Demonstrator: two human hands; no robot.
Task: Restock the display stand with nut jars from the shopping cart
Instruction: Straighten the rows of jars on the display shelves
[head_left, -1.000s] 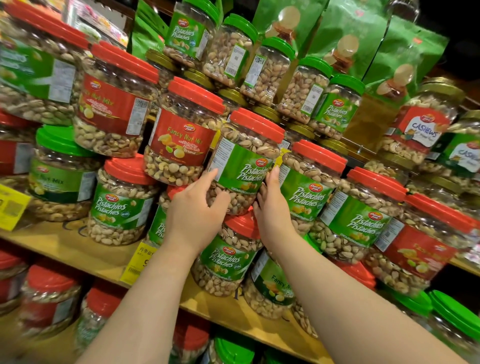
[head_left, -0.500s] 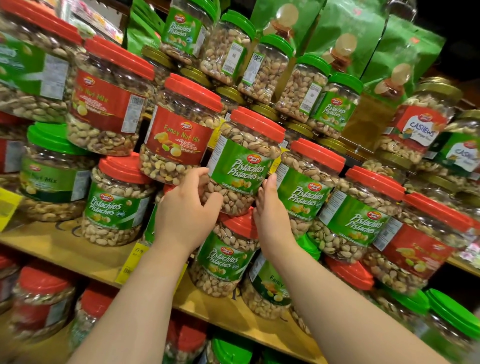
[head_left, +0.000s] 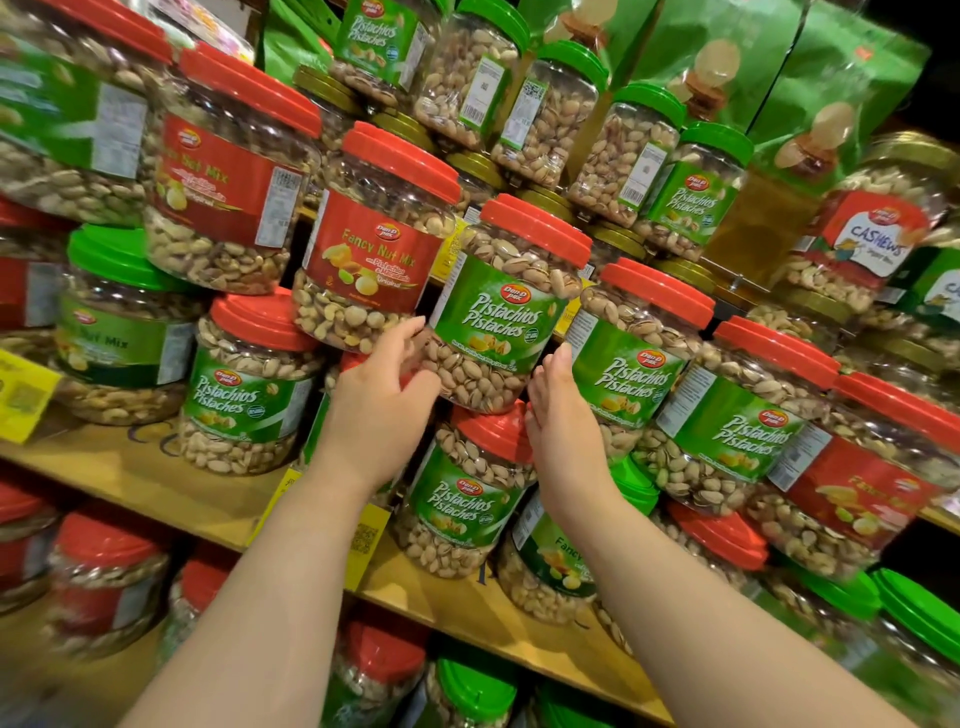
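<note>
At frame centre, a pistachio jar (head_left: 506, 306) sat stacked on another; left hand (head_left: 382, 410) curled round its base, right hand (head_left: 563, 415) flat alongside. Likely heavy, rigid, slick: best gripped low on both sides.

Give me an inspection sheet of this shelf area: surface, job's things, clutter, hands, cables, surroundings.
Surface: wooden display shelf, stacked with jars; yellow price tags on its front edge.
Job's things: clear plastic pistachio jar with red lid and green label, sitting tilted on the red lid of a lower pistachio jar. Red-labelled Fancy Nut Mix jar is on its left.
Clutter: nothing seen.
Hands: left hand has fingers curved at the jar's lower left side, right hand has straight fingers near its lower right side; contact cannot be told for either.
Cables: nothing seen.
Surroundings: green-lidded jars and green foil bags above, a cashew jar at right.
</note>
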